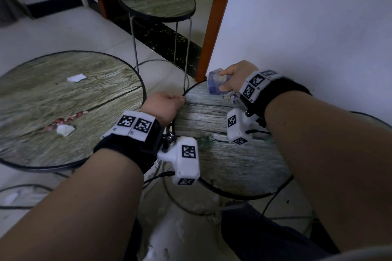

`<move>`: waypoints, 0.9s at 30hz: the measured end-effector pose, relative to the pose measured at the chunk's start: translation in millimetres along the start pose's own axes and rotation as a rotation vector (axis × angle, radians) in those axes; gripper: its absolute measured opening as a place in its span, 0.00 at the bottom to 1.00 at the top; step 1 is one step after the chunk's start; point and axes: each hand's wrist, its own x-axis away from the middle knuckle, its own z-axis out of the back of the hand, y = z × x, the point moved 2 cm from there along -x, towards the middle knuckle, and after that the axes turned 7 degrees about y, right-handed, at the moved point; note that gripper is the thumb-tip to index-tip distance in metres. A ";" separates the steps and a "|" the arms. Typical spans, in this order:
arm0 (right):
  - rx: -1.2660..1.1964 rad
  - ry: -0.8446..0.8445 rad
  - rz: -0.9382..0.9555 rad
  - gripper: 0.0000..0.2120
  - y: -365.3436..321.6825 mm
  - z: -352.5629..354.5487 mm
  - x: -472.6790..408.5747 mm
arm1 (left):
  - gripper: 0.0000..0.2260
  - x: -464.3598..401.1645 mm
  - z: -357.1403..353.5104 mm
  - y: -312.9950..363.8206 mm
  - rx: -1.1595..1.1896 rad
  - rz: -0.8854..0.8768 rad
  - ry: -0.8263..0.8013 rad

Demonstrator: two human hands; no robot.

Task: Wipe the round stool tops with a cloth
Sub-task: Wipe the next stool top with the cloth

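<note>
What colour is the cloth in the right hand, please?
Pale blue and white folded cloth, seen in the head view.

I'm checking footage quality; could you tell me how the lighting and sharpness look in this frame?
Head view: dim, bluish light; wide-angle bending at the edges; the cloth in the right hand looks slightly soft; the left hand on the stool rim is reasonably sharp.
</note>
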 end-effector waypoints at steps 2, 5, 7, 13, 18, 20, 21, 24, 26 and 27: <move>-0.010 -0.001 -0.002 0.19 2.0 -1.8 3.1 | 0.11 -0.3 -0.9 -0.2 -0.018 -0.012 0.004; -0.047 0.011 -0.009 0.19 7.2 -3.5 11.7 | 0.11 -0.4 -1.0 0.1 -0.045 -0.027 -0.001; -0.080 0.018 -0.031 0.20 11.2 -4.4 16.9 | 0.11 -0.7 -0.8 0.3 -0.059 -0.039 0.000; -0.091 0.015 -0.061 0.22 13.7 -6.3 36.0 | 0.11 3.5 0.6 0.8 -0.086 -0.049 0.009; -0.102 0.026 -0.079 0.23 18.3 -8.6 51.3 | 0.12 7.9 -0.3 2.6 -0.092 -0.064 0.015; -0.086 0.027 -0.087 0.23 20.3 -10.2 57.4 | 0.12 9.4 -1.0 2.0 -0.086 -0.063 0.010; -0.088 0.028 -0.092 0.23 20.8 -10.7 60.4 | 0.12 9.7 -1.1 1.7 -0.083 -0.061 0.007; -0.122 0.040 -0.099 0.22 22.5 -11.4 70.9 | 0.12 13.0 -1.3 2.4 -0.073 -0.056 0.000; -0.132 0.043 -0.102 0.23 23.4 -11.4 78.1 | 0.12 15.4 -1.9 2.9 -0.065 -0.057 0.002; -0.129 0.037 -0.104 0.23 23.8 -11.9 81.0 | 0.12 16.8 -2.0 3.3 -0.066 -0.059 0.001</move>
